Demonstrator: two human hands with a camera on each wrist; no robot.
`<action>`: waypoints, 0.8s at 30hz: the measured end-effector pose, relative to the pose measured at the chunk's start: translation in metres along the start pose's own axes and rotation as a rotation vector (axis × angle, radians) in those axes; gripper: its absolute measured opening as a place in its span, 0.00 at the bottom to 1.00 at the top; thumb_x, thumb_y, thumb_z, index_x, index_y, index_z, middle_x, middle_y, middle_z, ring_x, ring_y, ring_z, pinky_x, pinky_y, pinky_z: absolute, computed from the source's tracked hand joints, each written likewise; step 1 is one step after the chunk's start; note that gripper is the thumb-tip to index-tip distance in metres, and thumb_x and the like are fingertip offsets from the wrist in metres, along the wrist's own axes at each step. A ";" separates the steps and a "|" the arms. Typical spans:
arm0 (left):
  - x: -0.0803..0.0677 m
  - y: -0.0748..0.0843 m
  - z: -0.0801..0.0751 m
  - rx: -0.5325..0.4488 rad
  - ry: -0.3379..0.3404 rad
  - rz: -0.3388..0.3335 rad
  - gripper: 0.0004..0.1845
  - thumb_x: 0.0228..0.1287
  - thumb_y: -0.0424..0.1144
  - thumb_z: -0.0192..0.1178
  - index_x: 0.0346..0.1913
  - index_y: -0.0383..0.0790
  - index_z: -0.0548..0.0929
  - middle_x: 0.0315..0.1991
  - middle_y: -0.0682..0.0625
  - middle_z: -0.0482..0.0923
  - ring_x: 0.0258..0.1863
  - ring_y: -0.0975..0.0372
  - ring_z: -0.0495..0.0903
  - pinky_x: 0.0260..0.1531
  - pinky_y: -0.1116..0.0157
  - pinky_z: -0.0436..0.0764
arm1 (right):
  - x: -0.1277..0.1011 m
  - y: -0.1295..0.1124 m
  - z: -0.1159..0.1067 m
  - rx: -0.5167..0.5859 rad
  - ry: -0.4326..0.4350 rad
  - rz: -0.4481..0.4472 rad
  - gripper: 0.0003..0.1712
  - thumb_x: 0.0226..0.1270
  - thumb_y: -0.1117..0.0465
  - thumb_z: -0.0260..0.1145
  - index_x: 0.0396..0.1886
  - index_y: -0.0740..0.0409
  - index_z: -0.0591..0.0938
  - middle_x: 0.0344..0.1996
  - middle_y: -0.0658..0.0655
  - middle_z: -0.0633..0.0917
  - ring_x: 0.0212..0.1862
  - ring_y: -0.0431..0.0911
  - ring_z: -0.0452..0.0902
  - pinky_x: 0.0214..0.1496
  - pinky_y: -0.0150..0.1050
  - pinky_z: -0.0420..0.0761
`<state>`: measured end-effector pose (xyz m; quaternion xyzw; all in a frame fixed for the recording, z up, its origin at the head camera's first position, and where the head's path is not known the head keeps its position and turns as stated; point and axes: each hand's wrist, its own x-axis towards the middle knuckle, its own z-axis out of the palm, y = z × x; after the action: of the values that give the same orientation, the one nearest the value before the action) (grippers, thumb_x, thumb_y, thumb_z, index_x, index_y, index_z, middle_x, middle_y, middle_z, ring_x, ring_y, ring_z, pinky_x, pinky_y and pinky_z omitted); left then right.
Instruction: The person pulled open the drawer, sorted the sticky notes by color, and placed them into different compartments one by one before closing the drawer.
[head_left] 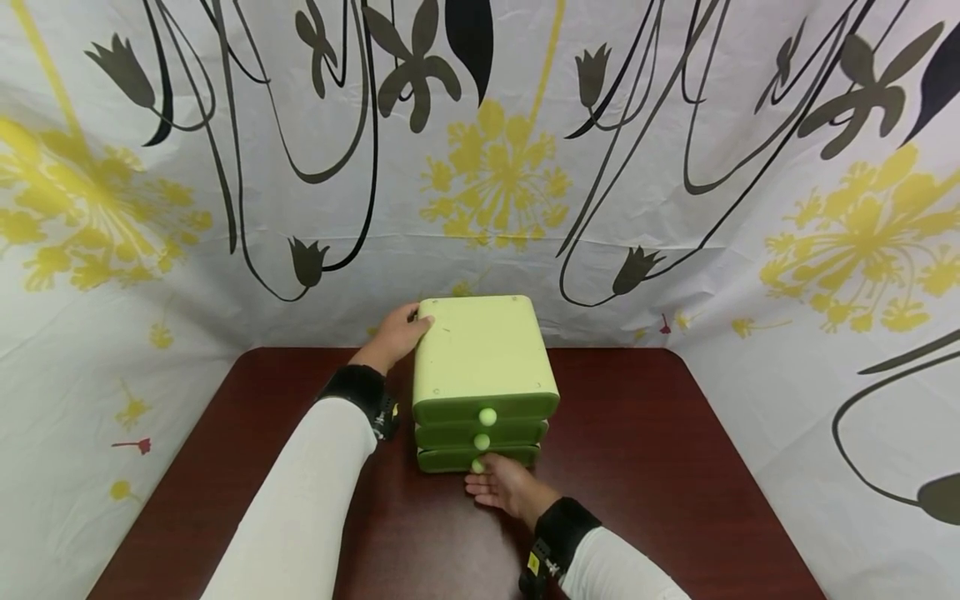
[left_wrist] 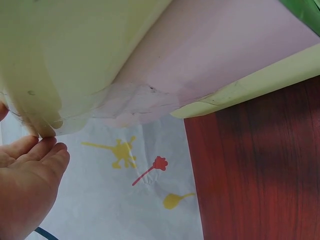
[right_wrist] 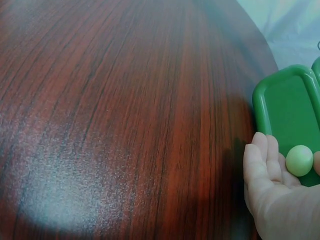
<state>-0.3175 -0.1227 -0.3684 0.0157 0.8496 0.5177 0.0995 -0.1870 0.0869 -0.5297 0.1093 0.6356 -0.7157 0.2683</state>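
Observation:
A small drawer cabinet (head_left: 483, 346) with a pale yellow-green top and three stacked green drawers stands on the table. Each drawer front has a round light green knob. My left hand (head_left: 397, 333) holds the cabinet's far left corner, thumb on the top and fingers at the side and back edge. In the left wrist view the fingers (left_wrist: 47, 152) meet the cabinet's edge. At the lowest drawer (head_left: 442, 462), my right hand (head_left: 510, 485) pinches the bottom knob (right_wrist: 299, 160) between thumb and index finger, palm turned up, the other fingers extended below it.
The dark red wood-grain table (head_left: 637, 450) has rounded far corners. A white cloth (head_left: 495, 275) printed with yellow flowers and dark stems hangs behind it and along both sides. Black bands (head_left: 567, 525) with small cameras sit on both wrists.

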 end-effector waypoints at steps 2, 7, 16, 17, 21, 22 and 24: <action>0.000 0.000 0.001 0.000 -0.005 0.002 0.33 0.75 0.49 0.48 0.76 0.41 0.52 0.76 0.40 0.49 0.74 0.46 0.51 0.68 0.48 0.62 | 0.000 0.001 0.000 -0.004 0.002 0.004 0.13 0.72 0.58 0.49 0.42 0.64 0.74 0.46 0.68 0.82 0.44 0.50 0.81 0.49 0.43 0.80; 0.000 0.003 0.003 0.013 -0.008 -0.012 0.33 0.76 0.49 0.47 0.76 0.41 0.52 0.75 0.40 0.49 0.73 0.45 0.52 0.67 0.48 0.62 | 0.000 0.003 -0.002 -0.025 -0.011 0.009 0.19 0.74 0.55 0.47 0.47 0.68 0.73 0.50 0.71 0.80 0.50 0.57 0.79 0.54 0.48 0.78; 0.005 0.004 0.003 -0.003 0.020 -0.054 0.34 0.75 0.49 0.48 0.76 0.41 0.52 0.74 0.39 0.52 0.70 0.45 0.58 0.64 0.48 0.66 | -0.008 0.004 -0.010 -0.164 -0.054 0.009 0.32 0.72 0.55 0.52 0.62 0.80 0.66 0.52 0.73 0.79 0.54 0.62 0.77 0.56 0.51 0.77; 0.006 0.003 0.002 -0.002 0.024 -0.060 0.35 0.74 0.50 0.48 0.76 0.41 0.51 0.74 0.39 0.51 0.70 0.45 0.58 0.64 0.48 0.66 | -0.011 0.004 -0.013 -0.186 -0.060 0.015 0.31 0.72 0.56 0.52 0.62 0.80 0.67 0.52 0.73 0.79 0.54 0.62 0.77 0.56 0.51 0.77; 0.005 -0.001 -0.003 0.042 0.036 -0.061 0.39 0.74 0.55 0.46 0.77 0.41 0.45 0.76 0.38 0.45 0.73 0.44 0.52 0.67 0.46 0.62 | -0.023 0.003 -0.033 -0.266 -0.076 0.029 0.30 0.72 0.59 0.51 0.62 0.81 0.66 0.51 0.73 0.79 0.52 0.61 0.78 0.55 0.51 0.78; 0.004 -0.002 -0.005 0.057 0.042 -0.054 0.40 0.74 0.56 0.45 0.77 0.40 0.43 0.76 0.38 0.44 0.73 0.44 0.50 0.68 0.46 0.60 | -0.026 0.002 -0.040 -0.278 -0.071 0.025 0.29 0.72 0.59 0.51 0.61 0.81 0.66 0.50 0.73 0.80 0.51 0.60 0.79 0.55 0.51 0.78; 0.002 -0.004 -0.010 0.095 0.054 -0.037 0.41 0.73 0.58 0.44 0.77 0.39 0.42 0.77 0.38 0.43 0.74 0.44 0.47 0.69 0.45 0.57 | -0.033 -0.001 -0.055 -0.300 -0.046 0.005 0.29 0.72 0.59 0.51 0.60 0.82 0.67 0.49 0.73 0.81 0.49 0.60 0.80 0.53 0.51 0.79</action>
<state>-0.3208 -0.1332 -0.3678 -0.0091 0.8758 0.4749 0.0852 -0.1701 0.1486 -0.5213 0.0532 0.7288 -0.6143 0.2977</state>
